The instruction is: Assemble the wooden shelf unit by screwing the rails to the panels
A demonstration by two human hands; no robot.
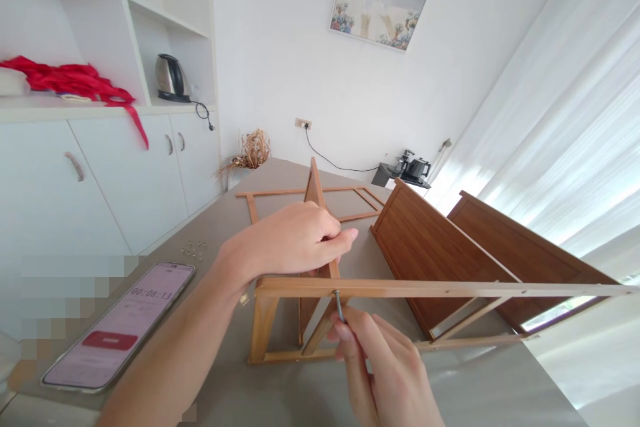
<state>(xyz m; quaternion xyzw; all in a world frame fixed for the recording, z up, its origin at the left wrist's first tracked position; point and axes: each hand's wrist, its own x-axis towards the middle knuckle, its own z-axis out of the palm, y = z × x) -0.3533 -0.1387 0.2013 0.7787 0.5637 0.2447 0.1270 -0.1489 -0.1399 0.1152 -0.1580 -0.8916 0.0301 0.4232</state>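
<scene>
While the left hand (pixel 300 235) clasps a wooden panel (pixel 313 185), the right hand (pixel 385 363) pinches a metal rod (pixel 340 307) against the frame (pixel 425 289).

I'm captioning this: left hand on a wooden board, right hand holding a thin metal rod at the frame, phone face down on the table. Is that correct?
Not quite: the head view shows the phone face up on the table, its lit screen visible. The left hand is on a wooden board, and the right hand holds a thin metal rod at the frame.
</scene>
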